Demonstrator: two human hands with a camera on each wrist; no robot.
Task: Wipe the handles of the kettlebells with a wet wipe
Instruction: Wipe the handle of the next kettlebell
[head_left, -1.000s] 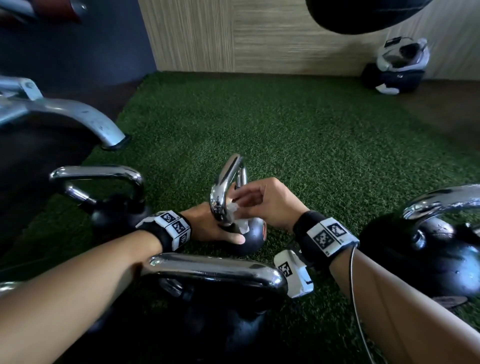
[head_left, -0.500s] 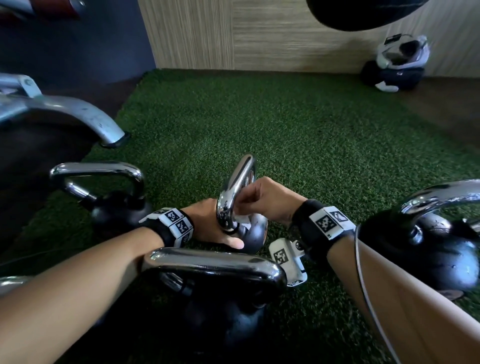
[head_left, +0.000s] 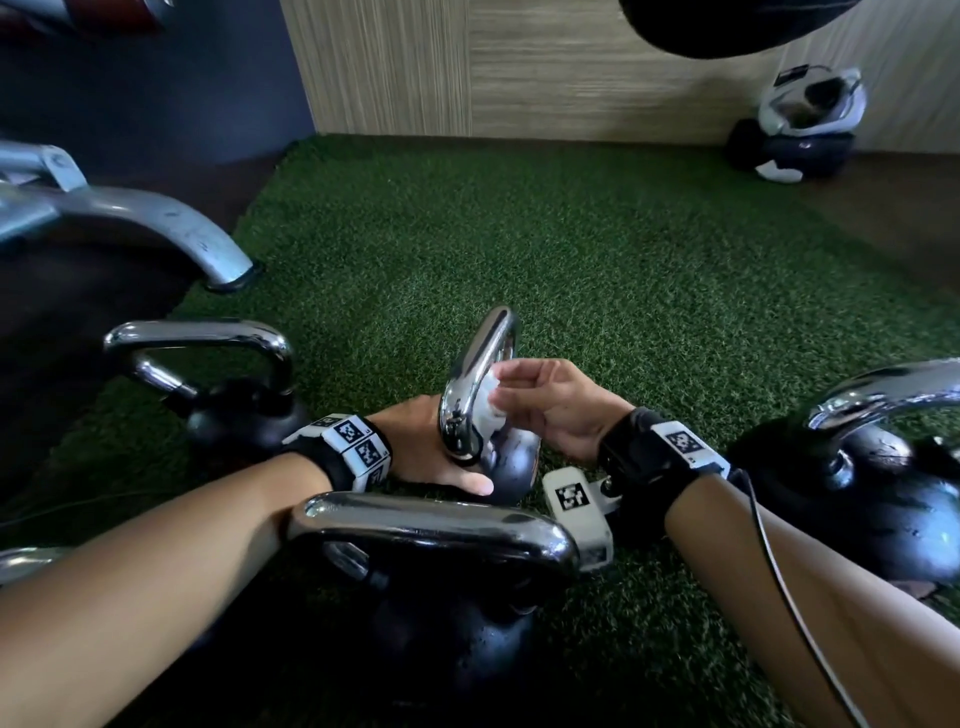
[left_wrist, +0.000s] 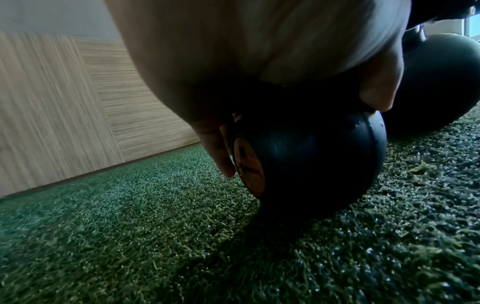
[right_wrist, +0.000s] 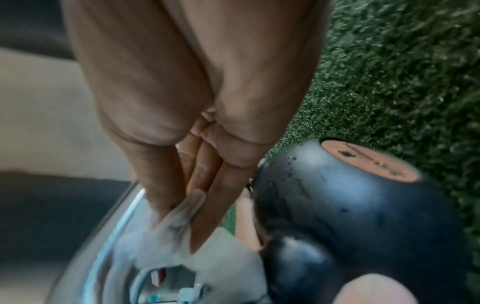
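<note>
A small kettlebell lies tilted on the turf at centre, its black ball (head_left: 511, 462) low and its chrome handle (head_left: 478, 374) pointing up and away. My left hand (head_left: 436, 452) grips the ball from the left, thumb under its near side; in the left wrist view the fingers (left_wrist: 218, 148) curl round the ball (left_wrist: 311, 164). My right hand (head_left: 514, 387) pinches a crumpled white wet wipe (head_left: 487, 395) against the inner side of the handle. In the right wrist view the wipe (right_wrist: 182, 236) lies bunched on the chrome handle (right_wrist: 109, 246) under the fingertips (right_wrist: 202, 195).
Three more chrome-handled kettlebells stand close: one at left (head_left: 208, 374), a large one right in front of me (head_left: 431, 525), one at right (head_left: 883, 467). A grey machine leg (head_left: 156, 223) lands at the turf's left edge. A helmet (head_left: 800, 124) lies by the far wall. Green turf (head_left: 571, 249) stretches beyond.
The right hand has slid the wipe up along the handle and loosened from a closed grip to a pinch. The kettlebell's handle has swung slightly right. The left hand stays on the ball.
</note>
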